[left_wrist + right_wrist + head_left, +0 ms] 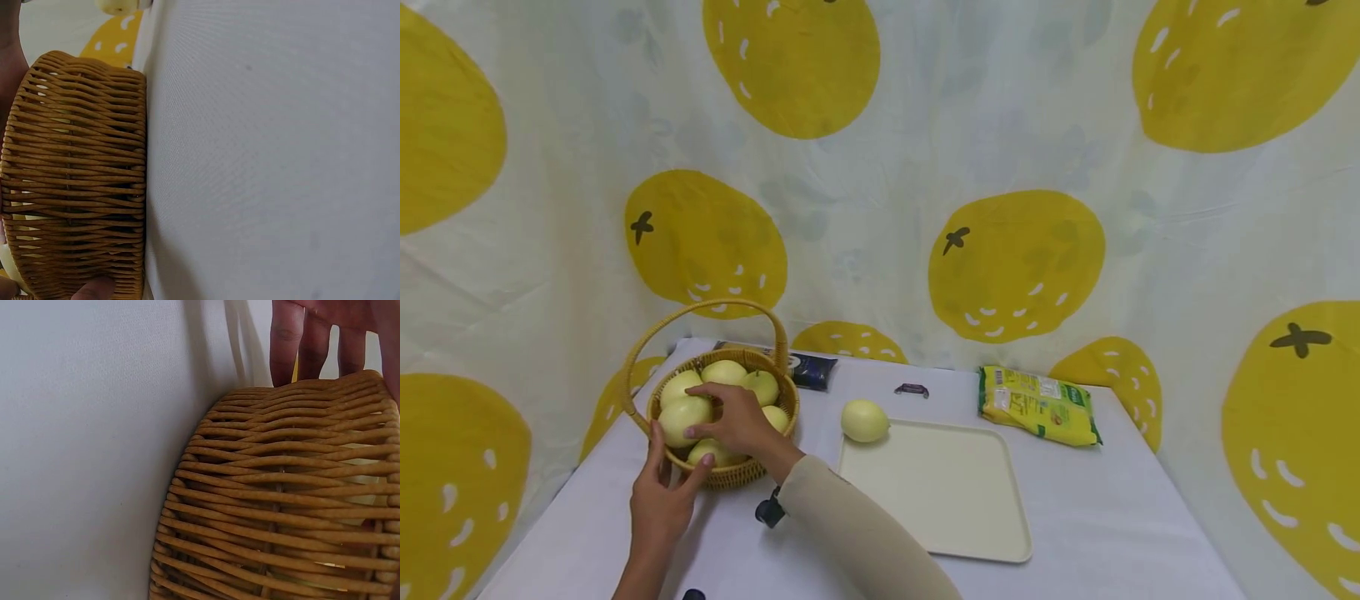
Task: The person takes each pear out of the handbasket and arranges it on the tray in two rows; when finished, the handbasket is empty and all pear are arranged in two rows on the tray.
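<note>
A wicker basket (733,477) with a tall arched handle stands on the left of the table, holding several pale yellow pears (762,386). Over its left side my right hand (737,417) holds one pear (681,423) between thumb and fingers. My left hand (662,500) rests against the near left of the basket, thumb and fingers spread. Its index fingertip is close to the held pear; whether they touch I cannot tell. In the right wrist view, the left hand's fingers (315,347) lie straight beside the woven wall. The wall hides most of the pears in both wrist views.
Right of the basket lies a cream tray (932,492), with another pear (864,421) at its far left corner. A yellow-green bag (1039,406) lies at the back right. Behind the basket is a dark packet (811,372). A small purple item (912,390) sits behind the tray.
</note>
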A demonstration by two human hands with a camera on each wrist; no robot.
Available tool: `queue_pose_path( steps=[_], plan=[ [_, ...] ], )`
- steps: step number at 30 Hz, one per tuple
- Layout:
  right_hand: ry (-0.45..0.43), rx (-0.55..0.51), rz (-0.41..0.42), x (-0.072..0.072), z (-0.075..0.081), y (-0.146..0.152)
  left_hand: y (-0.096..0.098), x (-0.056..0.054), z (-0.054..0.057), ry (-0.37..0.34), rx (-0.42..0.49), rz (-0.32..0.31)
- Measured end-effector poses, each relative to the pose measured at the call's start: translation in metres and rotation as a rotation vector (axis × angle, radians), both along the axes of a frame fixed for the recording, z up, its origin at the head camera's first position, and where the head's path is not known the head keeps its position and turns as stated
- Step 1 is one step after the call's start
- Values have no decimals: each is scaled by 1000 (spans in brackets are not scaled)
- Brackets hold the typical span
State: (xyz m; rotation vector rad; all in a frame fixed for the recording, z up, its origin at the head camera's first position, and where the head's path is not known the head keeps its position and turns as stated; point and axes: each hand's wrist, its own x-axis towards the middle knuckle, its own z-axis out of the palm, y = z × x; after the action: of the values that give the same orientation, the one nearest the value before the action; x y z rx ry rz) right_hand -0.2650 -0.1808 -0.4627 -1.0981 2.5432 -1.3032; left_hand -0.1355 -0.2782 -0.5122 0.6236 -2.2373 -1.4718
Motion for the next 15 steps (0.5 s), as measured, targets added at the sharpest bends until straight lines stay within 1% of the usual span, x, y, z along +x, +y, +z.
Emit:
queue_pose_path(
  steps=[6,12,15],
  plan=[
    [-4,1,-47,4,-1,-2,2,2,0,4,-6,15],
    [6,-52,-93,7,-4,-3,1,0,0,21,-4,7],
    [-14,-91,-103,8,-5,-1,0,0,-1,14,-3,7]
  ],
)
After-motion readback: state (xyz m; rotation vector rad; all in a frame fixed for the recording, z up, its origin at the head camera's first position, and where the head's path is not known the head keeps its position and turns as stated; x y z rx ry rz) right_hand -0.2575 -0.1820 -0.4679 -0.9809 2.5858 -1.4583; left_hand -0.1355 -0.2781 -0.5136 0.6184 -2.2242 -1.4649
